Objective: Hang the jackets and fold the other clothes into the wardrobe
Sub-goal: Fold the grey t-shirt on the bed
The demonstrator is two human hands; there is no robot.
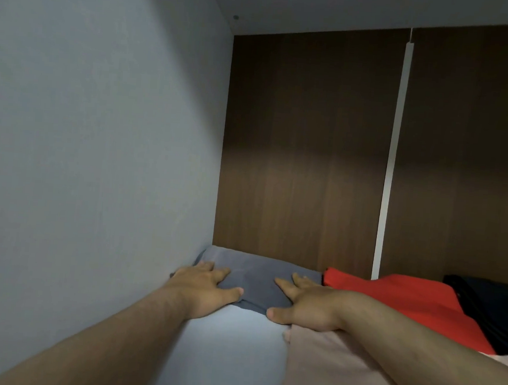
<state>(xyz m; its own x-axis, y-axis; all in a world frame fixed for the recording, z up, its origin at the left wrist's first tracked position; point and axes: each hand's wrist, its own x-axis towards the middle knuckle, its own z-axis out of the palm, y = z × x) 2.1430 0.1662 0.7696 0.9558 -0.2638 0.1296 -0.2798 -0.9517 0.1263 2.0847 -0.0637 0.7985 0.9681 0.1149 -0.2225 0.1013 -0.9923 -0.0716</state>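
Note:
A folded grey garment (255, 276) lies on the pale wardrobe shelf (228, 351), pushed into the back left corner. My left hand (205, 288) rests flat on its left side with straight fingers. My right hand (304, 305) presses flat on its right side, thumb along the front edge. Right of the grey one lies a folded red garment (405, 301). A beige folded garment (333, 371) sits in front, under my right forearm. A black garment (496, 305) lies at the far right.
The grey side panel (98, 149) of the wardrobe closes in on the left. A dark wood back panel (304, 150) stands behind the clothes, with a white vertical strip (392, 160) on it. The shelf's ceiling (352, 5) is close above.

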